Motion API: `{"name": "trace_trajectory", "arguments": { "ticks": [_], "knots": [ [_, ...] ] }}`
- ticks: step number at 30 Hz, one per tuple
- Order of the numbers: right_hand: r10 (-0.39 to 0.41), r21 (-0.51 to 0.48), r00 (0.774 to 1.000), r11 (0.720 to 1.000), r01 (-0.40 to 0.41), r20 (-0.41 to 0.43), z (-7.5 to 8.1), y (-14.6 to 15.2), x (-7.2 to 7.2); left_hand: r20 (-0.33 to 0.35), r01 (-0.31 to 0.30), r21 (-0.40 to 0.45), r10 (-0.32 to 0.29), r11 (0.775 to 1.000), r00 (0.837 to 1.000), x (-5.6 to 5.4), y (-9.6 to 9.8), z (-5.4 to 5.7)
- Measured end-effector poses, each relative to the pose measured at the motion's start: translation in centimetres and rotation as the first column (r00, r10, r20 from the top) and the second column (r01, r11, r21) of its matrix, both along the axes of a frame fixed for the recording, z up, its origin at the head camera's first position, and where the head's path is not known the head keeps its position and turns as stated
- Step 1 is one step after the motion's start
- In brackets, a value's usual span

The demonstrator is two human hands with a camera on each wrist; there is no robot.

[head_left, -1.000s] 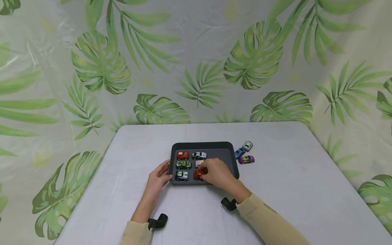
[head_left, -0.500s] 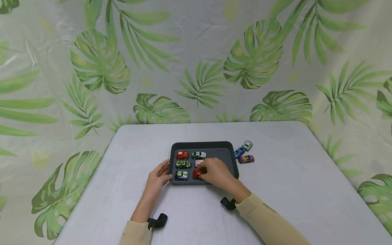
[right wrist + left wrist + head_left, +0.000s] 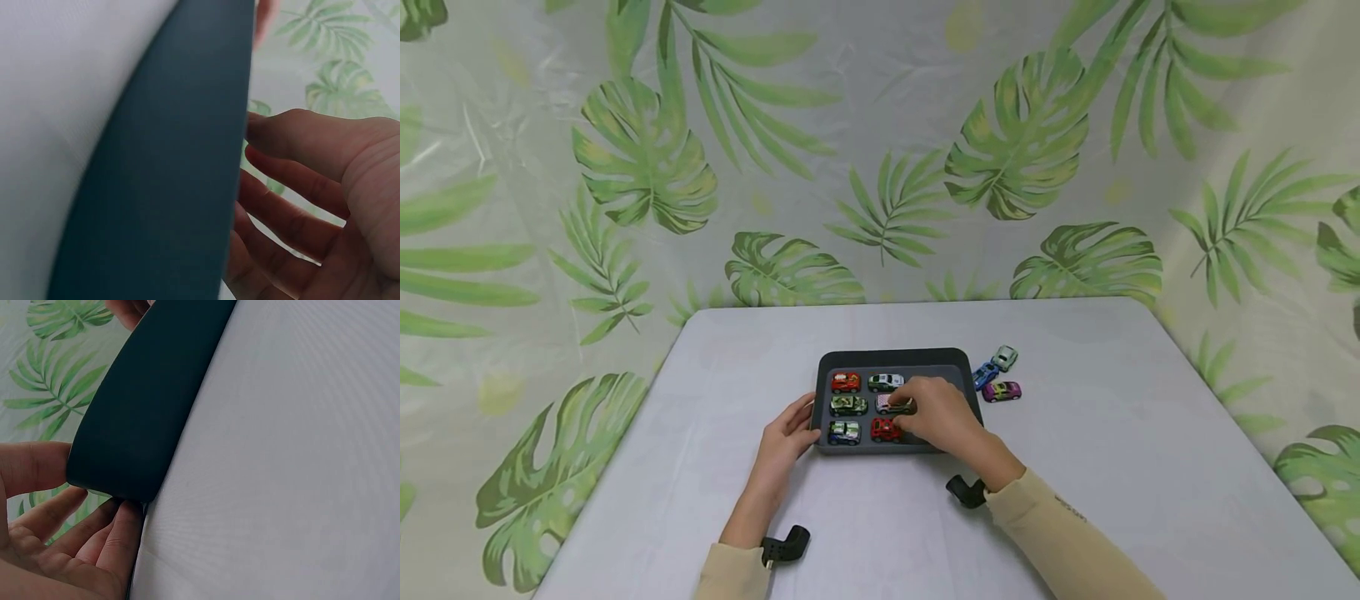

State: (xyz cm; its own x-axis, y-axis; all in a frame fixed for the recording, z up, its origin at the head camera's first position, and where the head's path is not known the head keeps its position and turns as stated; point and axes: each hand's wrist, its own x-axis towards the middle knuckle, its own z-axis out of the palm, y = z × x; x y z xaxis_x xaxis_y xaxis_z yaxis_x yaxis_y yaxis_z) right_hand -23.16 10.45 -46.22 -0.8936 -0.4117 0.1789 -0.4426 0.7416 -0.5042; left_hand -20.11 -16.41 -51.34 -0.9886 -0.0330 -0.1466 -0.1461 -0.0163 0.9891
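Note:
A dark grey tray holds several toy cars in two columns on its left and middle part. My left hand rests at the tray's left side, its fingers and thumb touching the outer wall, as the left wrist view of the tray wall also shows. Over the tray is my right hand, thumb and forefinger apart. Its thumb tip is right by a red toy car at the front; the forefinger overlaps a pink-and-white toy car behind it. In the right wrist view the tray wall hides the fingertips.
Beside the tray's right back corner lie a pale green toy car, a blue toy car and a purple toy car. The white table ends at a leaf-patterned curtain at the back.
My right hand has let go of the red car; its forefinger has lifted and moved back to the right, uncovering more of the red and pink cars. The left hand stays at the tray.

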Motion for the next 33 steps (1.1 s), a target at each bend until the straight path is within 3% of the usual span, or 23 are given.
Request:
{"name": "trace_trajectory", "arguments": {
  "ticks": [19,33],
  "knots": [
    [-0.042,-0.061,0.998,0.997,0.039,-0.042,1.7,3.5,-1.1,-0.005,0.005,-0.008,-0.005,1.0,1.0,0.0,-0.1,-0.4],
    [-0.135,-0.08,0.989,0.988,0.131,-0.058,3.0,7.1,-2.5,-0.01,0.01,-0.015,-0.01,1.0,1.0,0.2,0.1,-0.3]
  ]
}}
